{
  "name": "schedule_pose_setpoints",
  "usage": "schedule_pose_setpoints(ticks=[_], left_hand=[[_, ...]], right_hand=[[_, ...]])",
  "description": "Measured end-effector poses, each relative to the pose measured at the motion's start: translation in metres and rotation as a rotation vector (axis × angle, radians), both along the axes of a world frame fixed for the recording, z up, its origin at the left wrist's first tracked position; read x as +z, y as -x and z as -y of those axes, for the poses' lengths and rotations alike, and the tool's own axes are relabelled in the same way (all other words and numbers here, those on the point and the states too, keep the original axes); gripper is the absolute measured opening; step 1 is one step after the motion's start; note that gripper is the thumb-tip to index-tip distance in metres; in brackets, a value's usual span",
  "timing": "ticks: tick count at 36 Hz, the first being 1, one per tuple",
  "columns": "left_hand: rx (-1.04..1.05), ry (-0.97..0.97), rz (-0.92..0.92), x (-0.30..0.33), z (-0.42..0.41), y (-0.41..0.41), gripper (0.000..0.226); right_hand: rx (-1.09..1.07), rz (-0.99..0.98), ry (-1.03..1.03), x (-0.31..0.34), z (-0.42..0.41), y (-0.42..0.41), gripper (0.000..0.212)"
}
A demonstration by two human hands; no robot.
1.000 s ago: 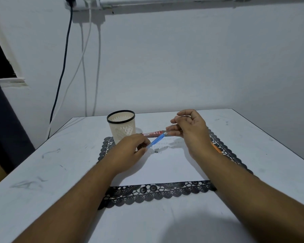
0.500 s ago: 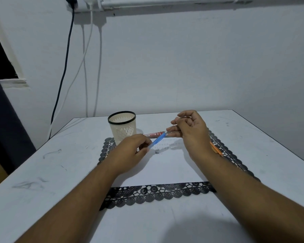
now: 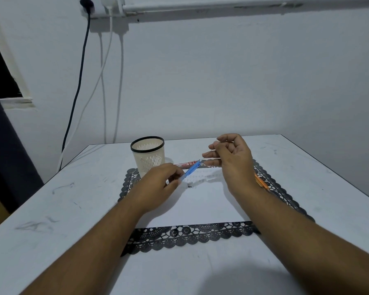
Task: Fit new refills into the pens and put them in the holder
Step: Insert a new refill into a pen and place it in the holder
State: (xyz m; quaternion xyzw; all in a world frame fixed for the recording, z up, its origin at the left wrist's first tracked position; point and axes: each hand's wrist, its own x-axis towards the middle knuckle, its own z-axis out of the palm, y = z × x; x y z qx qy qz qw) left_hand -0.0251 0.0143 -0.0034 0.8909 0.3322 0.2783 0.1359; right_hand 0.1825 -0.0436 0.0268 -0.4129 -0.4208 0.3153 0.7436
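My left hand [image 3: 160, 184] grips a blue pen barrel [image 3: 191, 170] that slants up and to the right over the white sheet [image 3: 190, 207]. Just right of the barrel's upper end is my right hand [image 3: 230, 158], its fingertips pinching what looks like a thin refill [image 3: 204, 160] that meets that end. The cream mesh holder [image 3: 147, 154] with a black rim stands upright behind my left hand. A red refill pack [image 3: 184, 165] lies flat between the holder and my right hand. An orange pen [image 3: 261, 184] shows partly behind my right wrist.
The sheet lies on a black lace mat [image 3: 190, 237] on the white table [image 3: 51, 220]. A small dark pen part [image 3: 189, 184] and clear pieces [image 3: 200, 177] lie on the sheet below the blue pen. Cables [image 3: 77, 92] hang down the wall at the back left.
My right hand's fingers have spread and lifted slightly from the barrel's end. The left hand and the blue barrel have kept their place.
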Motion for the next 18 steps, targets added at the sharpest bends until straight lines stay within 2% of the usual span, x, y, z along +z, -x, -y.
schedule_pose_setpoints(ticks=[18], left_hand=[[-0.005,0.007,0.02,-0.0017,-0.0014,0.0009,0.018]], right_hand=[[0.006,0.039,0.023,-0.0084,-0.0011,0.0033,0.009]])
